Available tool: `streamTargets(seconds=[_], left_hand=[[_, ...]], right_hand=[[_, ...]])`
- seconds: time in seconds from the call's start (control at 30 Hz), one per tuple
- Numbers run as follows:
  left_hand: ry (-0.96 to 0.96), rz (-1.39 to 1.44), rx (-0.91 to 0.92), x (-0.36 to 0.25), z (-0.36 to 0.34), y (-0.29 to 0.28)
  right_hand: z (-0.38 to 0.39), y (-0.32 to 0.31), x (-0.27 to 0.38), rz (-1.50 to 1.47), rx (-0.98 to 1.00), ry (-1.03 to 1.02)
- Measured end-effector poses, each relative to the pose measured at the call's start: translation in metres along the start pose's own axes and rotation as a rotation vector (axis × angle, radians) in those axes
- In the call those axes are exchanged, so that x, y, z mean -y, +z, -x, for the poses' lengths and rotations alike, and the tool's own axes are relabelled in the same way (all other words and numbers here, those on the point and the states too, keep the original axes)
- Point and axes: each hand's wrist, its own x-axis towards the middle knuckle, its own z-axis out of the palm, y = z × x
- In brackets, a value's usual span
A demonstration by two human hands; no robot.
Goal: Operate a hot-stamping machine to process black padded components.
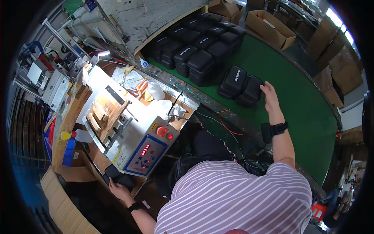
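My right hand (269,96) is at the right side of a black zippered case (251,91) on the green tabletop (288,121). Its fingers are stretched out against the case's edge. A second black case (234,81), with pale lettering on its lid, stands right beside the first. At the lower left, my left hand (120,192) grips the near edge of another black case (120,178), beside an open cardboard box (80,167). That case is partly hidden under the machine's corner, and some of my left fingers are out of sight.
Rows of stacked black cases (200,60) fill the table's far left. A white machine (146,154) with a lit control panel and wooden blocks (102,117) stands at the left. A white bottle (156,90) and tools lie behind it. A cardboard box (269,29) is at the back.
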Motion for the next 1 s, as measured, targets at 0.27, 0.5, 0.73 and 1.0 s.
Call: streamTargets(seconds=[0.27, 0.5, 0.73, 1.0], left_hand=[[-0.034, 0.017, 0.020, 0.000, 0.002, 0.000], [-0.014, 0.015, -0.014, 0.002, 0.000, 0.003], [-0.055, 0.016, 0.022, 0.004, 0.003, -0.002], [-0.004, -0.068, 0.024, -0.002, 0.003, -0.004]], right_hand=[[0.026, 0.047, 0.022, -0.010, 0.072, -0.004], [0.100, 0.088, 0.041, 0.610, 0.746, -0.348], [0.017, 0.090, -0.023, 0.811, 0.957, -0.506], [-0.096, 0.070, -0.027, 0.843, 0.807, -0.497]])
